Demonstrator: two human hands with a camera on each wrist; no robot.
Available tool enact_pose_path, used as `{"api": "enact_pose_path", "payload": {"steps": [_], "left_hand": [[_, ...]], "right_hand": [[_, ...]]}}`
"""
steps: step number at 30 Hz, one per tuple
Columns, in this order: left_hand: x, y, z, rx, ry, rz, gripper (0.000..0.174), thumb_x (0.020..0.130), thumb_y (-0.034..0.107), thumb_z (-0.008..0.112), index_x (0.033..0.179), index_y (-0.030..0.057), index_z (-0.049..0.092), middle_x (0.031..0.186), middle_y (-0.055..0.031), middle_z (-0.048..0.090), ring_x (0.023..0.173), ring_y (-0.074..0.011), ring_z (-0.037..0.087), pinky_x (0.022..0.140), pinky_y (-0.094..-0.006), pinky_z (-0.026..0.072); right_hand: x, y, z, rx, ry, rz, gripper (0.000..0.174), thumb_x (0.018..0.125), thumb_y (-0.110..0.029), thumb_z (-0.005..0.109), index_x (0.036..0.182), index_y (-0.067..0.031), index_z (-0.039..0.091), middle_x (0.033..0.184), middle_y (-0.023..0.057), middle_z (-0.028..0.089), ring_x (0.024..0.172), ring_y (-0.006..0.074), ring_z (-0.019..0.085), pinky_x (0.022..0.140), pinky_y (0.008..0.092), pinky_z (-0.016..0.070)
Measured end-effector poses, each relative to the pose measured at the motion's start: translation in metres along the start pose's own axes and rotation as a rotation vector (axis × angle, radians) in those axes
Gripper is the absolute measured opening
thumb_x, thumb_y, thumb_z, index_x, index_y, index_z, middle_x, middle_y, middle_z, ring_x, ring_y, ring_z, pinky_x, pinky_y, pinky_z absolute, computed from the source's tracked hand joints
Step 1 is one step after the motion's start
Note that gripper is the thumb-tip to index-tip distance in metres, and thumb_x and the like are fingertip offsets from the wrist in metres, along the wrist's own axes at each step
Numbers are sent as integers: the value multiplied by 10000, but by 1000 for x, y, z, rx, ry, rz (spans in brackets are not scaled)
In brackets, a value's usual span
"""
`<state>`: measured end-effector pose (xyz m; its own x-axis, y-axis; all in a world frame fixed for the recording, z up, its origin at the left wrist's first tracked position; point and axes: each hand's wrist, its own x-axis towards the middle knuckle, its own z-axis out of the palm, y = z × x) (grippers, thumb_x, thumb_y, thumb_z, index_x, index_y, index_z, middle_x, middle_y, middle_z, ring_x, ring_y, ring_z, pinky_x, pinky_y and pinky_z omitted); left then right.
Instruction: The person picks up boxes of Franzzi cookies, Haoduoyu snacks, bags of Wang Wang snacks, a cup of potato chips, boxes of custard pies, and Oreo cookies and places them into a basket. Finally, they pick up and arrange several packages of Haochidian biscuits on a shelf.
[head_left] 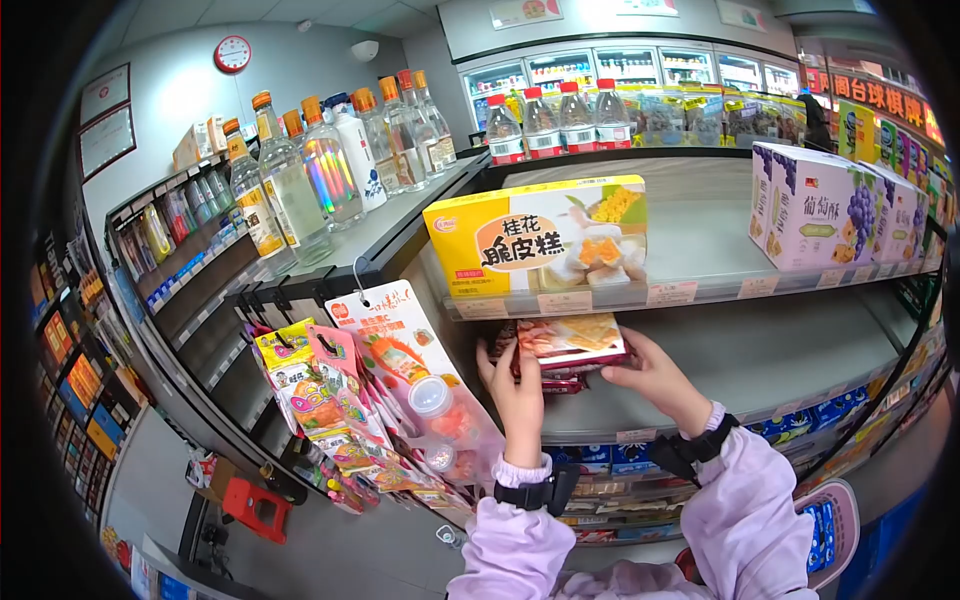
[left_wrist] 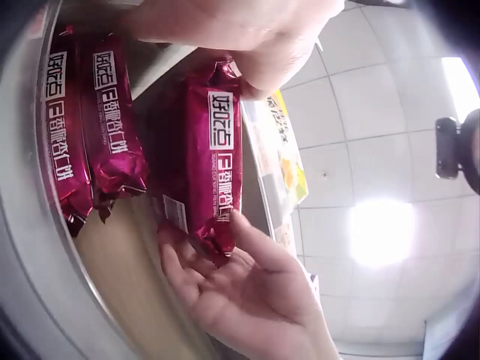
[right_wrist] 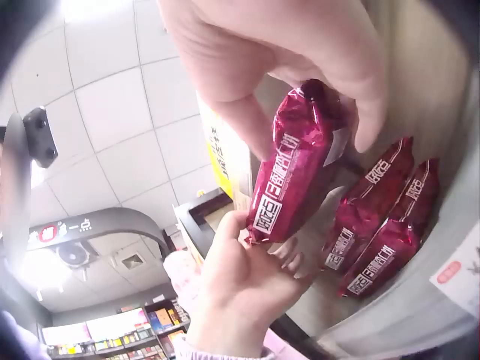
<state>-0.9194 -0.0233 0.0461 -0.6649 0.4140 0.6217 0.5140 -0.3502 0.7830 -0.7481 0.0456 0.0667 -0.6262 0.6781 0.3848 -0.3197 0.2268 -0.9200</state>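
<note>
Both hands hold one maroon-wrapped biscuit packet point(head_left: 572, 338) by its opposite ends, just above the lower shelf point(head_left: 700, 378). On its left end my left hand point(head_left: 515, 395) has a grip, while my right hand point(head_left: 662, 378) pinches the right end between thumb and fingers. White lettering runs along the packet's side in the left wrist view, and a biscuit picture covers its top in the head view. Matching maroon packets point(right_wrist: 382, 255) lie side by side on the shelf below it, also visible in the left wrist view as wrapped packets point(left_wrist: 114, 127).
A yellow box point(head_left: 535, 238) stands on the shelf above, behind a price-label rail point(head_left: 670, 292). Purple grape-pastry boxes point(head_left: 825, 210) are to its right. Snack bags point(head_left: 330, 400) hang at the left shelf end, below glass bottles point(head_left: 290, 180). A pink basket point(head_left: 845, 525) sits low at right.
</note>
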Motion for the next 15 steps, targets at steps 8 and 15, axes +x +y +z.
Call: {"api": "enact_pose_path", "payload": {"steps": [8, 15], "left_hand": [[-42, 18, -34, -91, -312, 106, 401, 768, 10, 566, 1163, -41, 515, 1148, -178, 471, 1059, -276, 480, 913, -323, 382], [-53, 30, -39, 310, -327, 186, 636, 774, -25, 504, 1331, -99, 207, 1180, -270, 426, 1072, -387, 457, 948, -397, 361]], "right_hand": [[-37, 13, -22, 86, 131, 168, 483, 790, -52, 663, 1178, 40, 391, 1064, 107, 538, 959, 145, 547, 809, 249, 463], [-35, 43, -6, -14, 147, 32, 558, 765, 38, 648, 1231, 36, 342, 1139, 127, 483, 984, 169, 555, 811, 273, 489]]}}
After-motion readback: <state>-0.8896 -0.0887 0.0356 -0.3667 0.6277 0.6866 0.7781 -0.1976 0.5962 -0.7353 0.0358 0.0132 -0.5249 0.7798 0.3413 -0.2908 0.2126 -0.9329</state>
